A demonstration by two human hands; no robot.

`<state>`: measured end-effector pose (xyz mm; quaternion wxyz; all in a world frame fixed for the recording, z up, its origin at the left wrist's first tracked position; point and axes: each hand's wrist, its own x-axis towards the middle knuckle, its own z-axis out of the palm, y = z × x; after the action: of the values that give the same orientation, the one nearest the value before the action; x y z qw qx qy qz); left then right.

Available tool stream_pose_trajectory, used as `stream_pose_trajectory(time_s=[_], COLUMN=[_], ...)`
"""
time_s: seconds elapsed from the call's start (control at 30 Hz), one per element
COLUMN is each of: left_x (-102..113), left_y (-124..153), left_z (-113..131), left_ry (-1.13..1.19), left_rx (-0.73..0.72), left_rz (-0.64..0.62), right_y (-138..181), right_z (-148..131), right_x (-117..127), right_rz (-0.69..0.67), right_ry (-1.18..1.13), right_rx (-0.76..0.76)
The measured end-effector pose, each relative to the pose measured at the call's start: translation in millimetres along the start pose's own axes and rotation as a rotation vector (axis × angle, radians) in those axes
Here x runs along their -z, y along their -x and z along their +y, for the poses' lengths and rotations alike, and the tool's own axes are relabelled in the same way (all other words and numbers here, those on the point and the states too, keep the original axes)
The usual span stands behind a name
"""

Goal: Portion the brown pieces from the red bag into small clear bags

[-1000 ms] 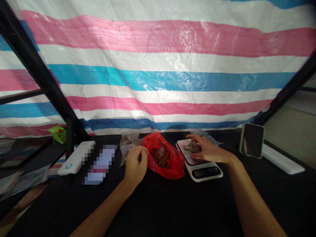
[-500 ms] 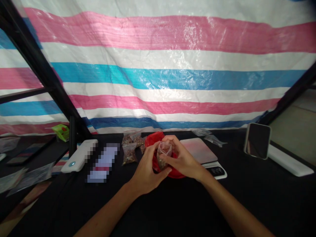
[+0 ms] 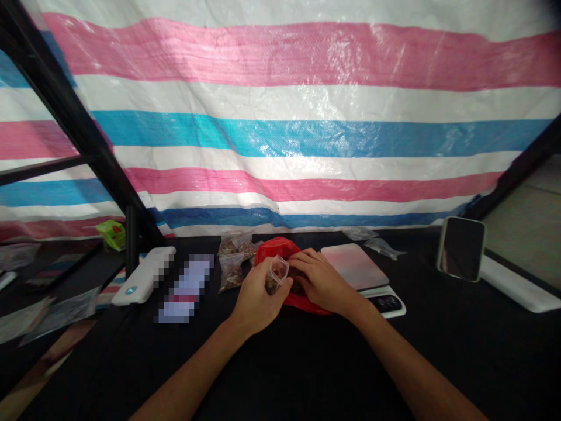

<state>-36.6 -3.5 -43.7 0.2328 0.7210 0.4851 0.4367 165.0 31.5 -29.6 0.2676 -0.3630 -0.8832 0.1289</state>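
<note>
An open clear bag [image 3: 279, 268] is held upright, or nearly so, in the left hand [image 3: 256, 297], just over the left side of a red bag [image 3: 274, 248], which lies on the black table [image 3: 307, 374]. The fingers of the left hand are closed around the wall of the clear bag, below its open mouth. The right hand [image 3: 322, 283] is placed at the opening of the red bag, with its fingers bent downward; whether something is pinched by them cannot be told, because the fingertips are hidden.

The clear bag is judged to be light, soft and rather slippery, with thin walls which may fold if they are squeezed. It is best taken by the sides, under the rim, so that the mouth is kept open and the contents are not spilled. The red bag also appears thin and limp; its edge can be gathered easily, but little support is given by it.

One open clear bag and one red bag are counted. To the left, at least three filled clear bags [image 3: 231, 273] are seen close together; a further one may be partly hidden. To the right, one scale [image 3: 355, 266] is placed, with nothing on its plate, and behind it two flat clear bags [image 3: 383, 247] are seen. Farther right, one phone [image 3: 462, 248] is propped up.
</note>
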Motion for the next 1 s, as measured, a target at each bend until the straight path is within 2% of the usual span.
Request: stream_pose_trajectory(time_s=[0.1,0.2,0.33,0.4,0.47,0.63,0.73,0.9,0.97,1.0], left_x=[1,2,3,3,2,0,-1,-2,0,2], left_y=[-2,-4,-3,-2,-1,-1,-1,0,-1,-1], left_z=[-3,-5,-5,-4,-3,-3,-5,-5,-3,-1], left_ry=[0.036,0.065,0.003,-0.041,-0.067,-0.061,-0.055,0.011,0.06,0.068], left_rx=[0.011,0.017,0.015,0.008,0.003,-0.01,-0.015,0.017,0.042,0.059], left_rz=[-0.017,0.004,0.027,0.004,-0.019,-0.031,-0.03,-0.003,0.071,0.127], right_y=[-1,-3,-6,-6,-5,-1,-1,-3,-4,-3], right_z=[3,7,5,-3,-13,-29,-28,-24,-23,-22], right_x=[3,10,18,19,17,10,8,14,18,20], right_rz=[0.014,0.031,0.198,0.297,0.335,0.282,0.277,0.382,0.402,0.362], right_ry=[-0.124,-0.377,-0.553,-0.497,-0.374,-0.078,0.005,0.031,0.048,0.063], right_rx=[-0.069,-0.139,-0.149,-0.104,-0.034,0.173,0.228,0.147,0.071,0.041])
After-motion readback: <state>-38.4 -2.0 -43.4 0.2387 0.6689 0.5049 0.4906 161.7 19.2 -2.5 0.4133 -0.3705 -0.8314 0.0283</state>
